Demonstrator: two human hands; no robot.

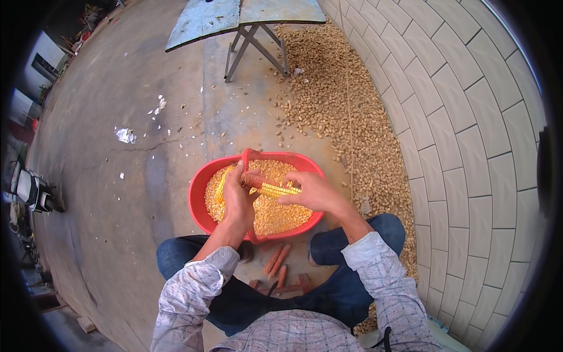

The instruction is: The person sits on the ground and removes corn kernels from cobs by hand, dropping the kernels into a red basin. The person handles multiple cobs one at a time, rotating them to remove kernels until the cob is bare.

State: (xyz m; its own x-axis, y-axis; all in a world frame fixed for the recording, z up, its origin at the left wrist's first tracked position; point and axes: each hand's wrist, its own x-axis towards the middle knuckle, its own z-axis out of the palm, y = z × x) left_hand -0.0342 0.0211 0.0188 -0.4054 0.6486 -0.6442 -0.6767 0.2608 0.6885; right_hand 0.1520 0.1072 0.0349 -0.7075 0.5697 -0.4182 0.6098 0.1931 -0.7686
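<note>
Over a red plastic basket point(199, 211) I hold a partly shelled corn cob point(275, 189). Its bare reddish end points left; yellow kernels still cover part of the right half. My left hand point(237, 193) grips the bare end. Around the right end curl the fingers and thumb of my right hand point(310, 190). Loose corn kernels point(272, 220) fill much of the basket, and another yellow ear of corn point(222, 187) lies in it, partly hidden behind my left hand. The basket's handle point(246, 159) rises at the far rim.
Several stripped cobs point(277, 259) lie on the floor between my feet, near a small reddish stool point(303, 282). Peanuts point(338, 97) spread along the tiled wall point(462, 132) at right. Ahead stands a folding table point(264, 12); a scooter point(33, 189) is far left.
</note>
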